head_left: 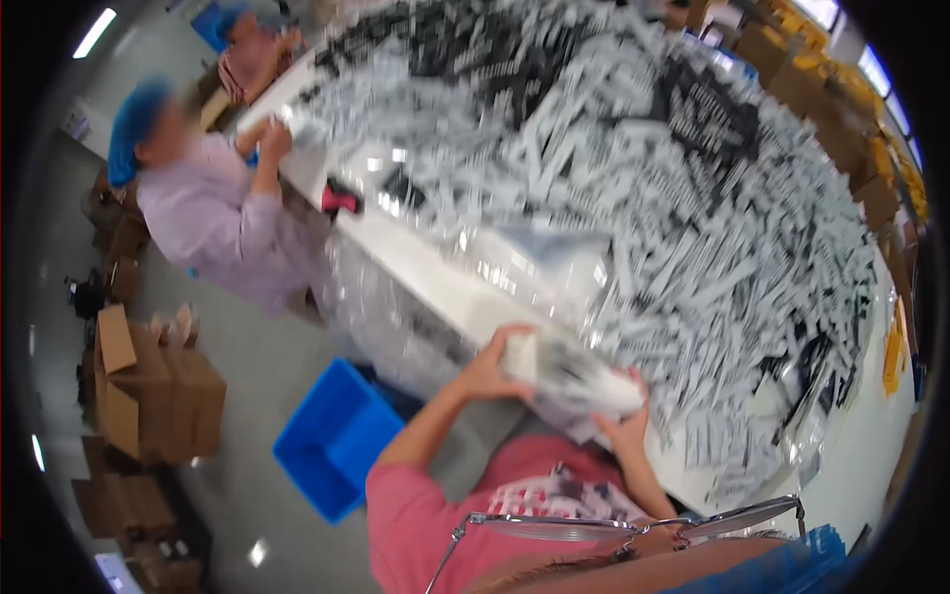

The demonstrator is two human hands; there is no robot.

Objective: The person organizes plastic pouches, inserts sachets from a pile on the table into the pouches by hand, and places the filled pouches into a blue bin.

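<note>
Between my two hands is a bundle of flat white packets with dark print (572, 374), blurred by motion, held just over the table's near edge. My left hand (498, 368) is wrapped round the bundle's left end. At the other end, my right hand (627, 421) grips it with the thumb along the side. A large heap of similar white printed strips (683, 267) covers most of the white table (421, 269). Clear plastic bags (539, 269) lie just beyond the bundle. What exactly the packets contain cannot be made out.
A blue bin (336, 441) stands on the floor to my left. A co-worker (223, 213) in a blue hair cover stands along the table edge, another (255, 54) farther back. A clear plastic sack (381, 307) hangs at the edge. Cardboard boxes (163, 386) stand left.
</note>
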